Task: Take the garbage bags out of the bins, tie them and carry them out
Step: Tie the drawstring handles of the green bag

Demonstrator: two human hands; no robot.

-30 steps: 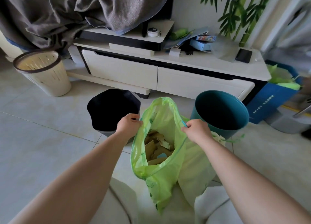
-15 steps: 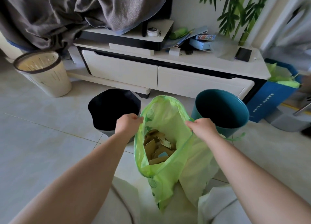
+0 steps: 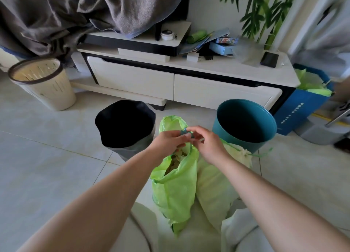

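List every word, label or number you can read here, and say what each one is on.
None can be read.
Blue paper bag: white characters down its side, too small and blurred to read.
Colourful box on the TV cabinet: printed pictures or text, too small to read.
Green garbage bag: no print visible.

Your only view comes from the head-worn wide-angle camera. It looks forward and steeply down, close over the green bag (image 3: 176,187) between your forearms, and reaches the tiled floor (image 3: 47,166) and the cabinet (image 3: 170,85) beyond. No second view overlaps it.
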